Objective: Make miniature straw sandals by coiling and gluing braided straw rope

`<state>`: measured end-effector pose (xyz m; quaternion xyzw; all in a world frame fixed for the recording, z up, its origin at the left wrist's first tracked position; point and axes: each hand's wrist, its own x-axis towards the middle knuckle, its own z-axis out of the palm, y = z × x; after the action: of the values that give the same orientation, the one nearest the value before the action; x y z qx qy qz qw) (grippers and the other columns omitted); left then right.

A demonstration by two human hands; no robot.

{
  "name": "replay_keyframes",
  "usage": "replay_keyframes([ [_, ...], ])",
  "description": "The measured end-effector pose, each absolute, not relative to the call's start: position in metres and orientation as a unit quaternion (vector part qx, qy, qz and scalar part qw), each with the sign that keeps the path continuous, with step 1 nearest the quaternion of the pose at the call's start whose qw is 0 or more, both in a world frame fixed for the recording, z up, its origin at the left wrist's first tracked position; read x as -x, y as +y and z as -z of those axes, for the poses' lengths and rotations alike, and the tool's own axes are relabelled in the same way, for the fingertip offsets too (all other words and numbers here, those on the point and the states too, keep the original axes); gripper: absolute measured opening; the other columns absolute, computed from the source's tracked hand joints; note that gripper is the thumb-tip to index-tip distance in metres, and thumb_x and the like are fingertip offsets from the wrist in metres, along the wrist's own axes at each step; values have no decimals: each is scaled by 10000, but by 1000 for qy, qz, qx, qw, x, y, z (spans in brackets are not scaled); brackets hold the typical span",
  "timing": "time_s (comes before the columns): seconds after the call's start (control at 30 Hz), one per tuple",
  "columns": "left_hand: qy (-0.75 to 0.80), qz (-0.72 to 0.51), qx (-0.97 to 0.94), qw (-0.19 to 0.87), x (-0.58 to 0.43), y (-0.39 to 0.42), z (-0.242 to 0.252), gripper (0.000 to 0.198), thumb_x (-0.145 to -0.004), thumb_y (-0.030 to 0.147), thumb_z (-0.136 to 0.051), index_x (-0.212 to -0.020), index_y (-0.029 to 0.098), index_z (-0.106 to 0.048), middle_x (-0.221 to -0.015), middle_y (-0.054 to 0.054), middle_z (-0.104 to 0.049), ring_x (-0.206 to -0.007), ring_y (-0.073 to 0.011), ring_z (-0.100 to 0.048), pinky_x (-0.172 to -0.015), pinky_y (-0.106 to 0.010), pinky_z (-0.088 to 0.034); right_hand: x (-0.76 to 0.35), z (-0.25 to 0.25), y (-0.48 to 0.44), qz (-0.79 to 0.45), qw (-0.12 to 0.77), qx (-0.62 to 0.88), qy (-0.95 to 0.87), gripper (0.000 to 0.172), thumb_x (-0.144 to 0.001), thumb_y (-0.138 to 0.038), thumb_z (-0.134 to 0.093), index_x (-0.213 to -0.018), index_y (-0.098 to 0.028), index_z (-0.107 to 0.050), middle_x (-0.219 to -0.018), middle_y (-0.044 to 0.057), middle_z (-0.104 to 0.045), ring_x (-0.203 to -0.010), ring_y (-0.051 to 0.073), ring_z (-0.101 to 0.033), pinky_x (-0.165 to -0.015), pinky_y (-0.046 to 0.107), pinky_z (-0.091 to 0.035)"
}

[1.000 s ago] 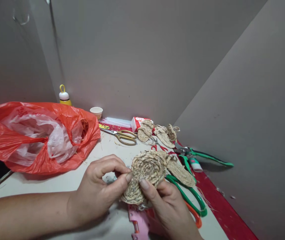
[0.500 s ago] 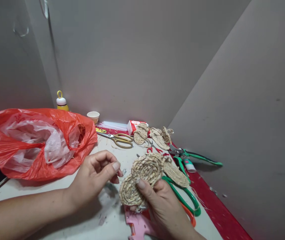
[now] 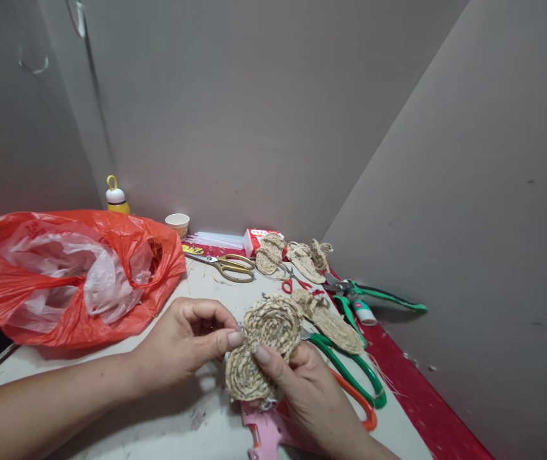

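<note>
The right hand (image 3: 309, 390) clamps a beige figure-eight piece of coiled, braided fibre (image 3: 272, 328), thumb in front, fingers behind, above the white flat desk (image 3: 158, 421), nearer its right edge. The left hand (image 3: 197, 335) has thumb and forefinger together at the piece's left notch; any strand between is hidden.

A single camera on the person's head gives the one view, looking from above the near side of the table (image 3: 177, 428). It faces forward and down, with the back wall (image 3: 235, 115) toward 12 o'clock and the right wall (image 3: 484, 211) at 3 o'clock. The left hand (image 3: 192, 345) at 7 o'clock and the right hand (image 3: 307, 383) between 5 and 6 are close to the lens; the table's far end lies farther off.
</note>
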<state>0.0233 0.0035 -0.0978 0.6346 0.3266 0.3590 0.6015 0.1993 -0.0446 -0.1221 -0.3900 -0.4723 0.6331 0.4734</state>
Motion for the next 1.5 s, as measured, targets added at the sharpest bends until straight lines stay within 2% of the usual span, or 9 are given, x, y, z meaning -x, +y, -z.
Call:
replay_keyframes([
  [0.2, 324, -354, -653, 585, -22, 1, 92, 208, -784, 330, -670, -724, 133, -639, -626, 13, -544, -583, -88, -461, -545, -197, -396, -202, 121, -45, -634, 461, 392, -483, 367, -782, -500, -679, -741, -143, -756, -584, 30, -678, -502, 124, -550, -515, 237, -442],
  [0.53, 303, -351, -664, 586, -23, 2, 97, 183, -804, 307, -649, -729, 142, -627, -636, 20, -521, -585, -88, -435, -557, -203, -378, -204, 127, -48, -625, 453, 386, -504, 318, -870, -430, -605, -809, -150, -744, -641, 16, -650, -571, 121, -543, -603, 248, -455],
  [0.67, 303, -364, -685, 553, -23, -3, 99, 156, -826, 270, -620, -729, 148, -605, -637, 22, -502, -590, -89, -427, -557, -207, -371, -204, 127, -50, -614, 446, 401, -514, 334, -860, -438, -613, -759, -147, -742, -606, 12, -629, -591, 133, -550, -593, 245, -449],
  [0.8, 304, -387, -713, 499, -22, -6, 100, 143, -831, 249, -611, -728, 150, -612, -648, 17, -517, -606, -93, -442, -573, -210, -379, -204, 126, -49, -629, 453, 378, -506, 312, -878, -419, -600, -809, -157, -755, -608, 6, -649, -548, 107, -530, -582, 237, -446],
  [1.0, 309, -348, -647, 604, -19, 2, 92, 165, -782, 289, -677, -796, 134, -623, -674, 9, -587, -596, -84, -506, -567, -195, -425, -209, 129, -45, -629, 475, 351, -505, 254, -864, -388, -636, -880, -167, -760, -716, 33, -707, -637, 120, -596, -635, 236, -480],
  [1.13, 317, -331, -628, 629, -17, 10, 89, 179, -742, 279, -719, -769, 122, -638, -651, -1, -624, -569, -84, -548, -561, -194, -447, -210, 133, -44, -634, 465, 354, -506, 270, -885, -387, -608, -864, -164, -759, -661, 28, -696, -560, 100, -577, -575, 216, -476],
  [1.27, 300, -286, -599, 685, -17, 13, 94, 168, -726, 260, -738, -721, 128, -636, -584, 15, -615, -531, -74, -541, -524, -175, -423, -209, 136, -46, -644, 451, 350, -509, 269, -890, -388, -603, -929, -164, -746, -684, 28, -692, -575, 98, -594, -561, 202, -476],
  [1.5, 288, -314, -623, 656, -20, 7, 97, 143, -757, 231, -714, -712, 125, -631, -581, 37, -568, -537, -56, -482, -525, -159, -391, -207, 139, -48, -653, 454, 352, -494, 317, -872, -418, -617, -833, -129, -742, -630, 25, -656, -577, 95, -567, -564, 199, -465],
])
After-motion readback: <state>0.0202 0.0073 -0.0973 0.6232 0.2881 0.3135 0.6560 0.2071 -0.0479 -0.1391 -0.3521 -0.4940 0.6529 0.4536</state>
